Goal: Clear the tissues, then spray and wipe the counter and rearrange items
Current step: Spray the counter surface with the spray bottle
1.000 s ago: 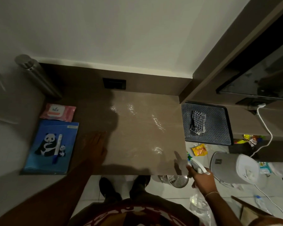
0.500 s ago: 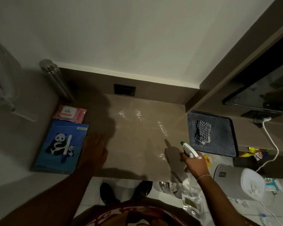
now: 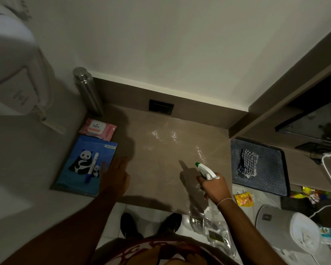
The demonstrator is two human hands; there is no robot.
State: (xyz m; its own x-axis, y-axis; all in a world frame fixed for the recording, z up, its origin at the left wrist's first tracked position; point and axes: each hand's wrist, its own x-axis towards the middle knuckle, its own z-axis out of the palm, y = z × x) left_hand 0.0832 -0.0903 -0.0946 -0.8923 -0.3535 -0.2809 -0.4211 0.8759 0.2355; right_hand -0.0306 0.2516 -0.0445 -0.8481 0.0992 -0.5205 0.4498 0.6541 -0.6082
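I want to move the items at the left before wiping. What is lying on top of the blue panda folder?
A white pen with a blue cap lies on the blue panda folder. The left hand covers its right edge, hiding whatever is there.

The only word I can read is "kara", printed on the white flap of the pink wipes pack (image 3: 97, 129) on the counter. The small label at the top corner of my blue panda folder (image 3: 84, 165) is too blurred to make out
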